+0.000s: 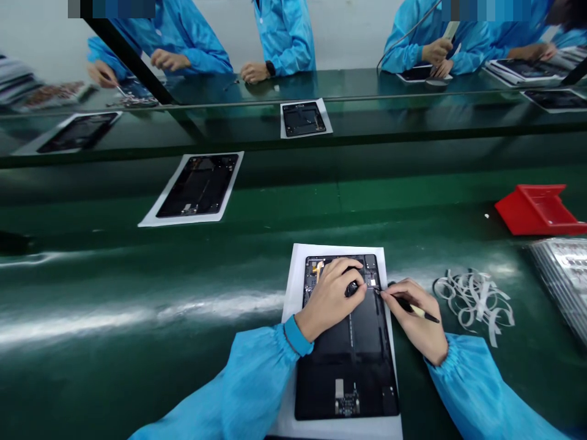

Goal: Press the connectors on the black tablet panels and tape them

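Note:
An opened tablet [371, 366], its black inside facing up, lies on a white sheet [293, 421] in front of me. My left hand [334, 293] rests over the tablet's upper part, with thumb and index finger curled together. What they pinch, if anything, is hidden. At the tablet's upper right edge, my right hand [415, 315] grips slim black tweezers [418, 310] with a pale section. Their tip meets the tablet near a small white square. A small circuit board [347, 403] shows at the tablet's lower end.
Curled white strips [477, 299] lie right of my right hand. Beyond them are a red bin [536, 211] and stacked clear trays [564, 275]. Another opened tablet [199, 186] lies ahead left, one more [302, 118] farther back. Several co-workers in blue sit across the green bench [114, 269].

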A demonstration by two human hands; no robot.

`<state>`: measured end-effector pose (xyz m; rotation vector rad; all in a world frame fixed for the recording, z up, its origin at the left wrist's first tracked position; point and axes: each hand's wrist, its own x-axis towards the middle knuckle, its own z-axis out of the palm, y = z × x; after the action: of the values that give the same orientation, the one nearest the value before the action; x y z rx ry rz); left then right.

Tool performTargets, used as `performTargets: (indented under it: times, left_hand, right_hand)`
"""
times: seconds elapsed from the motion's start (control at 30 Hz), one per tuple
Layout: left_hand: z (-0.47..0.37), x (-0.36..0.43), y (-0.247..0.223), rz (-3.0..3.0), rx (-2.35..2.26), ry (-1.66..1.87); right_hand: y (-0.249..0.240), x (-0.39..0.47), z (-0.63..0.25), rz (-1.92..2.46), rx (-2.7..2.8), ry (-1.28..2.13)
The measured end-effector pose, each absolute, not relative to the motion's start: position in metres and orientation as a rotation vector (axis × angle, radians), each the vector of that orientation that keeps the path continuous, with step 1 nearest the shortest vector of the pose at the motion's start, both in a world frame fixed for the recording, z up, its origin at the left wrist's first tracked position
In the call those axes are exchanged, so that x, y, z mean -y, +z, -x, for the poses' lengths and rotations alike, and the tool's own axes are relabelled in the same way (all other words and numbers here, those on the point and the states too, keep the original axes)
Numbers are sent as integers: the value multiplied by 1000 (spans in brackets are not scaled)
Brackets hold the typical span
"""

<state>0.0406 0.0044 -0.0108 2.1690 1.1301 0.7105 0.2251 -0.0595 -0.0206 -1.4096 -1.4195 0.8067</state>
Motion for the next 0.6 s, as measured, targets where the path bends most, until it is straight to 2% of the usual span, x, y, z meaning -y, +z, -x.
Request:
performTargets:
  times: [0.17,0.6]
  left_hand:
    - [-42,-4,-9,-2197,-1148,674]
    - [-43,-4,-11,-2231,-1167,672]
  right_hand:
    - [-20,59,-222,1434,1412,752]
    - [-17,53,-221,1498,1194,861]
